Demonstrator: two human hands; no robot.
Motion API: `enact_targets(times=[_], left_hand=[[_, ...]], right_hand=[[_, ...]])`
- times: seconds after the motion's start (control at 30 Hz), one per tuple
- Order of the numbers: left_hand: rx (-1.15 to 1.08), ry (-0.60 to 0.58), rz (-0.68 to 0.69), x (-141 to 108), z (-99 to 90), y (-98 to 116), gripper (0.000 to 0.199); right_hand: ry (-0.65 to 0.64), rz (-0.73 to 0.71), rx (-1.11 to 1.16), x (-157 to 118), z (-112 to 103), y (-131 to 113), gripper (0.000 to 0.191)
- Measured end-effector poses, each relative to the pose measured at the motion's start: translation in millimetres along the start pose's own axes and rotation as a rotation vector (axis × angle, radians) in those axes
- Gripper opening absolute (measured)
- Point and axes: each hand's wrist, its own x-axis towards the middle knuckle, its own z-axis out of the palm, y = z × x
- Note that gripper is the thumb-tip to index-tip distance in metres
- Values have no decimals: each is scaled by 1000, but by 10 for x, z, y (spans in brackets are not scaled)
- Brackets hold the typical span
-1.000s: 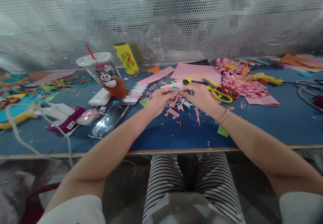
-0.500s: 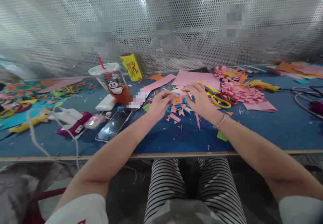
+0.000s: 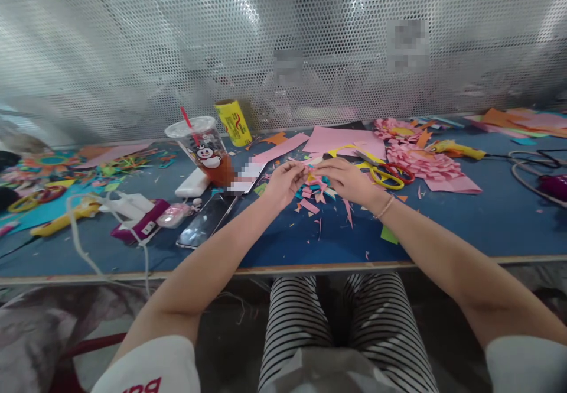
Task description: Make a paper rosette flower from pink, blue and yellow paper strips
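My left hand (image 3: 283, 185) is closed in a pinch on a small pink paper piece (image 3: 312, 171) with some yellow on it. From the other side, the fingertips of my right hand (image 3: 352, 181) press together on the same piece; its finer shape is hidden by the fingers. Beneath both hands lie pink and blue paper scraps (image 3: 309, 205). Yellow-and-red-handled scissors (image 3: 386, 175) rest just beyond my right hand. Farther right are pink fringed paper flowers (image 3: 420, 161), and a pink sheet (image 3: 343, 140) lies behind the hands.
Left of my arm stand a drink cup (image 3: 206, 155) with a red straw and a yellow roll (image 3: 234, 124). Nearby lie a phone (image 3: 206, 221) and a purple power strip (image 3: 138, 223) with white cables. Yellow glue guns lie right (image 3: 458, 149) and left (image 3: 66, 217).
My right hand's fingers have come down and flattened toward the pink paper piece, nearer my left fingertips. The camera view has shifted slightly, moving the left-side items rightward in the picture.
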Motion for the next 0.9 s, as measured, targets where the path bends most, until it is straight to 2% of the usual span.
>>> enact_targets(times=[0.1,0.17,0.27,0.4,0.9], left_hand=[[-11,16,5,14,-9,-2,9],[8,24,2,15,-5,-11,9],[56,4,-15,-3,16,-25,10],[91,-68,-39,-43,50,-28,10],[74,-95,-34,-62,63,-47,12]], right_hand=[[-46,-31,-10,-16,-37,38,39],[-56,-16,-12,-18,-29,47,34],[-19,15,22,-5,18,33,25],[38,-14,60,12,64,0,21],[33,38,86,-1,61,0,16]])
